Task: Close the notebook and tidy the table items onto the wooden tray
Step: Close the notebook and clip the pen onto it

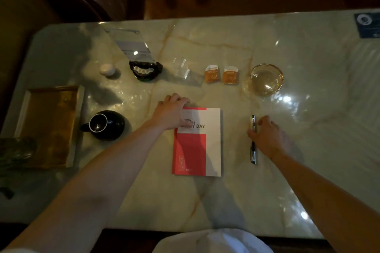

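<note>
The red-and-white notebook [202,146] lies shut on the marble table, cover up. My left hand [170,113] rests flat on its top left corner. To its right a black-and-silver pen [253,144] lies lengthwise; my right hand [267,135] is curled over its middle, thumb and fingers touching it while it stays on the table. The wooden tray [51,125] sits at the left edge. A black cup on a black saucer [107,124] stands just right of the tray. Two orange sachets [222,74] lie beyond the notebook.
At the back stand a glass ashtray [266,79], a clear plastic packet [183,70], an acrylic sign holder on a black base [144,68] and a small white lid [107,69]. A dark object [16,148] overlaps the tray's near left corner. A blue card [367,24] lies far right.
</note>
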{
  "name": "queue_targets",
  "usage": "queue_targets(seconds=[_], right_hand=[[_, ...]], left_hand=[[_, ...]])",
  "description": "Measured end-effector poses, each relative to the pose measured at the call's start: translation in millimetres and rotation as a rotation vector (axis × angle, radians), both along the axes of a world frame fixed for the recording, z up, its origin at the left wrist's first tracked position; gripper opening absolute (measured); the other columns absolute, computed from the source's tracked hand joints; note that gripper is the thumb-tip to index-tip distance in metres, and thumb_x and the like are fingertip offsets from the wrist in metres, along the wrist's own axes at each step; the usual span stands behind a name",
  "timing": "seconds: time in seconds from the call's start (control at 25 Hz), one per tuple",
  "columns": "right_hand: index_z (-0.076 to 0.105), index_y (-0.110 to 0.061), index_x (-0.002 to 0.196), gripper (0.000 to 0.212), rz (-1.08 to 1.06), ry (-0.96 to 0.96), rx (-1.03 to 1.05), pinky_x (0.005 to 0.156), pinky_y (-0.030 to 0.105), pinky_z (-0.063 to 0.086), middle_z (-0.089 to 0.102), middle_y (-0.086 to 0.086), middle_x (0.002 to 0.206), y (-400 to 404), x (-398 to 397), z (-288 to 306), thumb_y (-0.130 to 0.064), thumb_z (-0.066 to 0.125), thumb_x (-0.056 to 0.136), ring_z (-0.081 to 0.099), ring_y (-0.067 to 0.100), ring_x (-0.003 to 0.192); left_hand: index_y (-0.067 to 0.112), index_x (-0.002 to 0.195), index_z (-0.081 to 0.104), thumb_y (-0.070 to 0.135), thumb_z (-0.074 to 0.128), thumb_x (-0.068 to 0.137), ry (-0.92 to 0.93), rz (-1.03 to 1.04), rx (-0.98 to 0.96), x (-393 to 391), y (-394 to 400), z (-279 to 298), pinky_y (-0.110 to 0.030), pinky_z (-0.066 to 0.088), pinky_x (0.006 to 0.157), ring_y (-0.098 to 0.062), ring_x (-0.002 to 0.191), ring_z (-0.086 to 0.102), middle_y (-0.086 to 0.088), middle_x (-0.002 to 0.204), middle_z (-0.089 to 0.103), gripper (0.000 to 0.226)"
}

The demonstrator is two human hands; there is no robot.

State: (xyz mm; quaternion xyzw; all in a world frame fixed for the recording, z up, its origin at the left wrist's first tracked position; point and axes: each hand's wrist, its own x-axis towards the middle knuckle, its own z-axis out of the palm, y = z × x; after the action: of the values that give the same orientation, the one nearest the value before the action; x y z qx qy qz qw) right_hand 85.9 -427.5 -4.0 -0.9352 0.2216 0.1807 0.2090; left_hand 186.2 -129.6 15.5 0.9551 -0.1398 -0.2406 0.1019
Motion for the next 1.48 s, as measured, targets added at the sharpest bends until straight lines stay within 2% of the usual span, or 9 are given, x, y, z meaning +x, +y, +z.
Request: queue_targets(seconds=[0.16,0.52,0.64,0.84,0.96,1.08,1.2,1.28,1.48], right_hand=[[0.052,-0.021,0.105,0.024,-0.022,0.013,-0.003,0.069,0.036,0.045,0.066,0.011,0.099,8,11,2,-0.032,0.058,0.084,0.062,0.035,0.086],[0.055,-0.027,0.101,0.022,-0.16,-0.071,0.138,0.077,0.04,0.054,0.068,0.004,0.091,23,24,-7,-0.031,0.057,0.08,0.063,0.028,0.083],[0.056,-0.025,0.102,0.022,-0.199,-0.122,0.186,0.065,0.032,0.05,0.064,-0.007,0.074,26,29,-6,-0.03,0.058,0.08,0.062,0.019,0.072],[0.052,-0.029,0.101,0.021,-0.177,-0.462,0.251,0.067,0.028,0.04,0.058,-0.018,0.079,49,70,10,-0.035,0.058,0.083,0.059,0.012,0.073],[0.05,-0.03,0.103,0.023,-0.206,-0.585,0.387,0.065,0.031,0.048,0.06,-0.02,0.076,68,107,28,-0.038,0.058,0.083,0.062,0.005,0.068],[0.05,-0.024,0.104,0.023,-0.187,-0.462,0.575,0.063,0.042,0.057,0.068,-0.006,0.086,92,124,31,-0.025,0.064,0.087,0.069,0.017,0.071],[0.047,-0.023,0.11,0.029,-0.157,-0.328,0.695,0.052,0.033,0.057,0.07,0.002,0.088,113,118,25,-0.018,0.064,0.088,0.07,0.014,0.063],[0.045,-0.026,0.118,0.037,-0.125,-0.231,0.719,0.055,0.035,0.058,0.071,0.003,0.086,121,114,22,-0.017,0.064,0.088,0.071,0.017,0.062],[0.054,-0.028,0.109,0.034,-0.102,-0.106,0.782,0.063,0.045,0.062,0.071,0.007,0.082,126,112,19,-0.011,0.069,0.084,0.072,0.024,0.061]], left_hand=[[0.032,0.129,0.05,0.062,0.075,0.06,0.024,-0.032,-0.029,2,5,-8,-0.042,0.035,0.098,-0.022,0.121,0.036,0.002,0.127,0.041,0.08],[0.028,0.12,0.05,0.054,0.079,0.059,-0.018,0.019,-0.107,-9,7,-15,-0.041,0.034,0.099,-0.021,0.12,0.037,0.005,0.125,0.046,0.073],[0.029,0.116,0.049,0.052,0.08,0.057,-0.023,0.036,-0.146,-11,9,-19,-0.04,0.032,0.098,-0.019,0.117,0.038,0.006,0.121,0.045,0.07],[0.029,0.116,0.048,0.046,0.082,0.058,-0.086,0.023,-0.257,-25,8,-22,-0.032,0.031,0.092,-0.015,0.111,0.039,0.007,0.116,0.041,0.069],[0.028,0.115,0.047,0.043,0.082,0.059,-0.105,-0.011,-0.274,-31,4,-21,-0.029,0.033,0.085,-0.016,0.107,0.041,0.006,0.116,0.043,0.068],[0.028,0.114,0.046,0.047,0.082,0.059,-0.105,-0.033,-0.269,-35,1,-21,-0.033,0.039,0.083,-0.017,0.106,0.043,0.005,0.116,0.049,0.068],[0.03,0.115,0.044,0.049,0.081,0.06,-0.091,-0.044,-0.269,-35,-1,-19,-0.035,0.043,0.082,-0.016,0.105,0.045,0.007,0.114,0.052,0.069],[0.03,0.115,0.043,0.047,0.082,0.06,-0.076,-0.035,-0.303,-34,-1,-18,-0.033,0.045,0.078,-0.016,0.104,0.045,0.008,0.114,0.052,0.069],[0.033,0.111,0.041,0.043,0.083,0.06,-0.044,0.014,-0.369,-35,-2,-21,-0.034,0.049,0.07,-0.009,0.102,0.04,0.013,0.112,0.047,0.067]])
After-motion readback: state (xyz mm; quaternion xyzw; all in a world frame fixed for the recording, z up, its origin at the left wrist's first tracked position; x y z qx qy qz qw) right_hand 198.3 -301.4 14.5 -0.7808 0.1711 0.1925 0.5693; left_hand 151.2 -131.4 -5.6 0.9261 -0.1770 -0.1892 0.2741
